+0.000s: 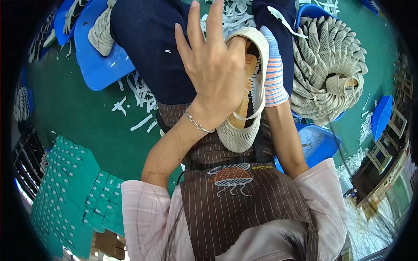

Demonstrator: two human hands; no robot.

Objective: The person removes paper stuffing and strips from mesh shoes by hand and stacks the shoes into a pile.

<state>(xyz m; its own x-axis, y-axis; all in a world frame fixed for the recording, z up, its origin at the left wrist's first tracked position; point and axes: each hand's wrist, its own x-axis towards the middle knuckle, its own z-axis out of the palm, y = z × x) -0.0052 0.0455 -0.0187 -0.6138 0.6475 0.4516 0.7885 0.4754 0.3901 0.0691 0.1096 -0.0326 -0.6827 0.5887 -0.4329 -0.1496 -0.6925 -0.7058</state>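
Observation:
A cream mesh shoe [237, 138] with a strap and a tan insole lies lengthwise over my lap. My left hand [217, 71], bare with a bracelet, is at its left side. One finger bends into the shoe's opening at the far end, three others stretch out apart, and the thumb is hidden. Along the shoe's right side, my right hand [274, 74] wears a striped cloth covering and supports it; its gripping fingers are mostly hidden behind the shoe.
At the right, a blue tub [310, 11] holds a coil of stacked mesh shoes [326, 48]. A blue stool [93, 65] stands left of my legs. White scraps [141, 93] lie on the green floor. Stacked green boxes [65, 187] are at the lower left.

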